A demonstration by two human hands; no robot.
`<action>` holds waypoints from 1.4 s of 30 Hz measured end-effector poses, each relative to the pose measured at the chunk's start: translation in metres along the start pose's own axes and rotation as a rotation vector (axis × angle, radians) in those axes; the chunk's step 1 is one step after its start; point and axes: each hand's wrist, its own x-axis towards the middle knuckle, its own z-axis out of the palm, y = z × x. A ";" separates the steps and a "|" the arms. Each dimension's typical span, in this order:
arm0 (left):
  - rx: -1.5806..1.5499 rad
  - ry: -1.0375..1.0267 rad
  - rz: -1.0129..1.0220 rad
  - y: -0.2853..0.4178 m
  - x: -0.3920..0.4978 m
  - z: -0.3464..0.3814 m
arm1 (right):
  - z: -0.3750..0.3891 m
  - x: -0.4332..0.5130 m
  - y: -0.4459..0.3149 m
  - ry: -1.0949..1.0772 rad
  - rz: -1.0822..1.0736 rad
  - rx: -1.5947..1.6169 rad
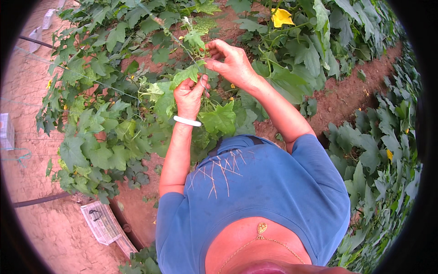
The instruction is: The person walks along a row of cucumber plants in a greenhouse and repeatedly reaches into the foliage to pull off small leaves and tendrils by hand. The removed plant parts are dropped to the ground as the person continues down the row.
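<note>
My left hand (189,97), with a white bangle (187,121) at the wrist, is pinched beside a light-green leaf (185,76). A thin grey loop (202,83) curves by its thumb and fingers; whether it is wire or a small tool I cannot tell. My right hand (235,64) is just above and to the right, its fingertips closed on a slender vine shoot (200,53) with curly tendrils. A taut blue-green twine (178,41) slants down from the upper left to the shoot, and stem is wound along it. The fingers partly hide the spot where twine and shoot meet.
Leafy vines (99,144) spread at left; more plants (369,147) line the right. A yellow flower (282,17) is at top right. Other strings (99,82) cross the left. A white plastic crate (101,222) lies lower left, near a dark pipe (41,199).
</note>
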 end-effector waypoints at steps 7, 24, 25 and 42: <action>0.034 -0.030 -0.013 0.005 -0.003 0.003 | 0.004 -0.010 0.004 0.121 -0.294 -0.230; 0.001 0.031 -0.114 0.005 0.009 0.001 | -0.009 -0.016 0.005 0.144 -0.295 -0.090; 0.052 0.046 -0.109 0.005 0.012 0.000 | -0.007 -0.023 0.009 0.139 -0.128 0.144; -0.133 0.005 -0.155 -0.039 0.024 -0.012 | 0.011 -0.037 -0.011 -0.194 0.094 0.217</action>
